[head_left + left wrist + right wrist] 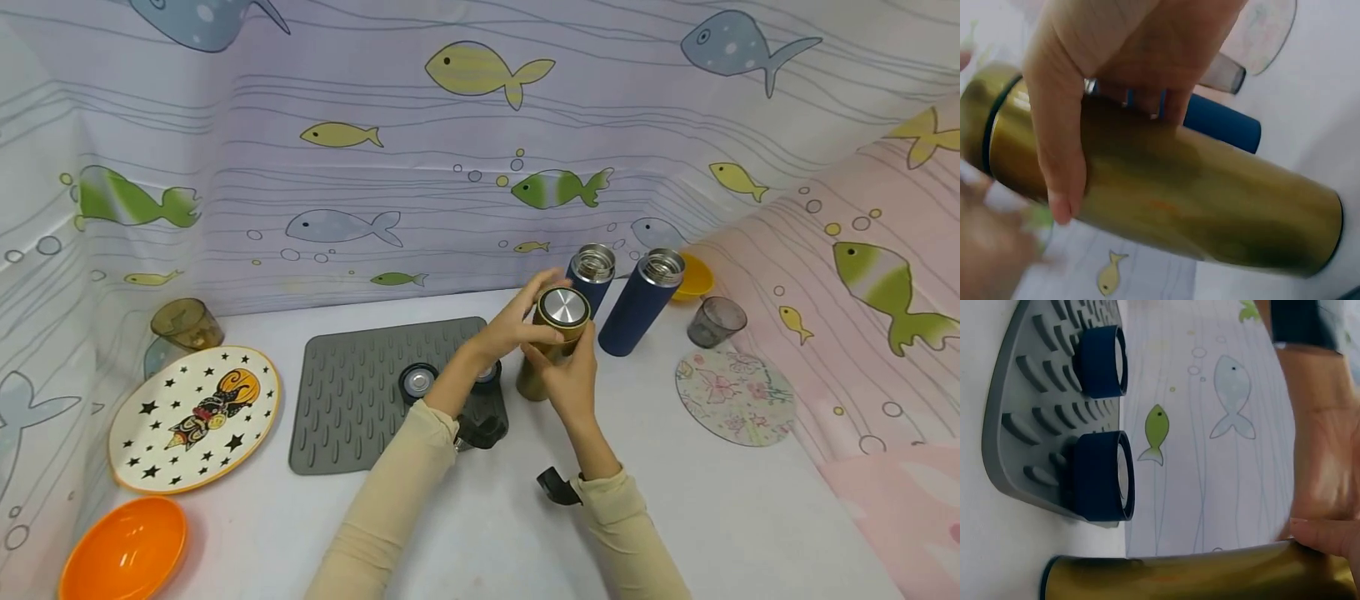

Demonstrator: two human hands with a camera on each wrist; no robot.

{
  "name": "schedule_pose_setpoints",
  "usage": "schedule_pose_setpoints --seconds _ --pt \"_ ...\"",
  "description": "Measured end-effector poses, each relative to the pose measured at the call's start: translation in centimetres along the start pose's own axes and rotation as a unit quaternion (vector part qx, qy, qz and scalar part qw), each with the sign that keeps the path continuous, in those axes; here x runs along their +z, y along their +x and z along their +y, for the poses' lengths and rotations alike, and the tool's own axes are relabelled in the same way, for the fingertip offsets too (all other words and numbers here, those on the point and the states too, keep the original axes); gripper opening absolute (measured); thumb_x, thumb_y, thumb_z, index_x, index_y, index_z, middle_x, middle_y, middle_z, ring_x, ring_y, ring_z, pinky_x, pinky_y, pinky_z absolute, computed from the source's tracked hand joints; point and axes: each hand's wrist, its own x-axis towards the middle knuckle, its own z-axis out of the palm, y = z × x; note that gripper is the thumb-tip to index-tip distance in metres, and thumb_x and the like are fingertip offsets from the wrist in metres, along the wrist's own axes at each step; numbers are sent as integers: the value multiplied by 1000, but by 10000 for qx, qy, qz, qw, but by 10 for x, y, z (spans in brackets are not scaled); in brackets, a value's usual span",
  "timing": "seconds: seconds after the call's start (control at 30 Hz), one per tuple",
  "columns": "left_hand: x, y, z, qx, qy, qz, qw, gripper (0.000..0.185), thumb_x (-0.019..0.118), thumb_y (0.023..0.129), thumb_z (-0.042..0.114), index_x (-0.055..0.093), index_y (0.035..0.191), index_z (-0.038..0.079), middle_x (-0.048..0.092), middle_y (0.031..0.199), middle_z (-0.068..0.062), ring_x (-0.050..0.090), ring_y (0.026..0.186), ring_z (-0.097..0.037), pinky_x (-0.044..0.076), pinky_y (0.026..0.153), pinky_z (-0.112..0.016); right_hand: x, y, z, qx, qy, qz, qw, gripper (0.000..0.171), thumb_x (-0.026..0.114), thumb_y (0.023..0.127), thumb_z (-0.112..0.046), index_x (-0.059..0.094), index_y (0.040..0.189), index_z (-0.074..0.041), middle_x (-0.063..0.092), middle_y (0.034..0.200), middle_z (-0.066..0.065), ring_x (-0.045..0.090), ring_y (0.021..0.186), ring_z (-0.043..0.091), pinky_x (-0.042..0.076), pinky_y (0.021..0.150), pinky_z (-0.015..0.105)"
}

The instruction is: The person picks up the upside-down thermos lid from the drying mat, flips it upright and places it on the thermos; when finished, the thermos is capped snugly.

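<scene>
A gold thermos flask (534, 382) stands upright on the white table, its lid (564, 308) on top with a brushed-steel disc and black ring. My left hand (519, 323) is around the lid, thumb in front and fingers behind; in the left wrist view the left hand (997, 244) is blurred. Just below, my right hand (573, 383) grips the flask's body, with its thumb (1063, 169) across the near side in the left wrist view. Two lidless dark blue flasks stand behind and to the right, one nearer (637, 308) and one (592, 271) partly hidden.
Two blue lids (1100, 362) rest on a grey ribbed drying mat (337, 400). Left are an oval patterned plate (165, 450), an orange bowl (127, 550) and a brown glass (187, 325). A grey glass (716, 322), yellow bowl (697, 275) and round board (735, 396) lie right.
</scene>
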Motion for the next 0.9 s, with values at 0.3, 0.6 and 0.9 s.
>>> schedule_pose_setpoints --seconds 0.3,0.6,0.9 --pt "2 0 2 254 4 118 9996 86 68 80 20 26 153 6 40 154 -13 35 142 -28 25 118 -53 0 0 0 27 -27 -39 10000 71 79 77 -2 40 136 -2 56 127 19 54 111 30 42 93 43" --pt "0 -2 1 -111 330 296 9990 88 83 76 18 34 148 10 38 152 -9 33 142 -25 26 118 -52 0 0 -2 127 100 -138 9998 71 80 77 -2 41 136 -4 56 131 18 53 122 32 40 104 48" --pt "0 -3 -2 99 80 43 9999 76 76 80 21 41 146 9 45 148 -8 41 138 -21 32 116 -47 0 0 1 118 61 -139 9998 73 80 76 0 41 137 -5 56 132 18 54 121 31 41 102 47"
